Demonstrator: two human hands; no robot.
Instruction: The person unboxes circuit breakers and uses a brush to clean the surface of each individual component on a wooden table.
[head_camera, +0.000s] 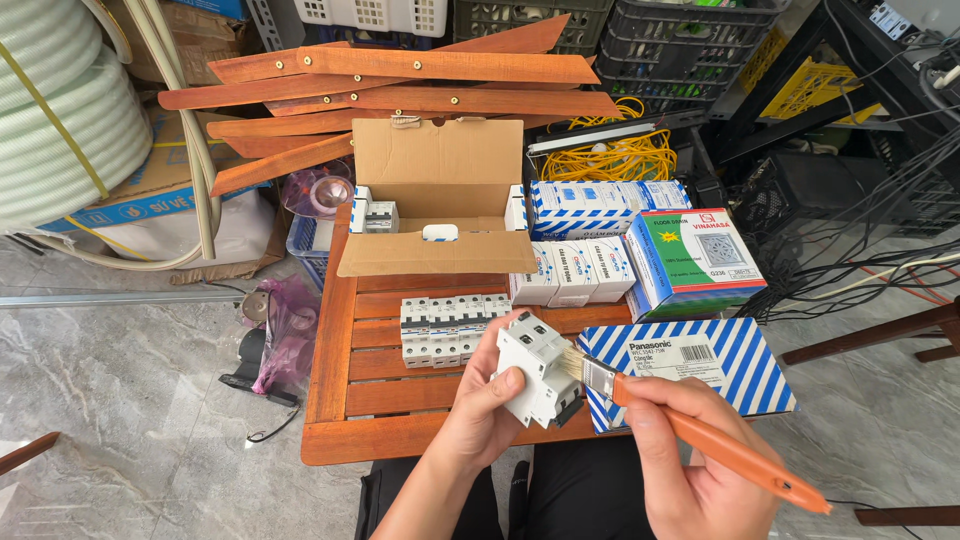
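My left-hand fingers (497, 388) clamp the white plastic circuit breaker (538, 370); just right, my right hand (690, 455) grips the orange-handled paintbrush (700, 440), bristles touching its upper-right edge.

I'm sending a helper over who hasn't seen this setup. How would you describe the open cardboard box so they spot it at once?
Find the slatted wooden table. At its far end lies the open cardboard box, its lid flap standing up and white breakers sitting in its two ends. Unlike the blue-and-white striped boxes to its right, it is plain brown and open.
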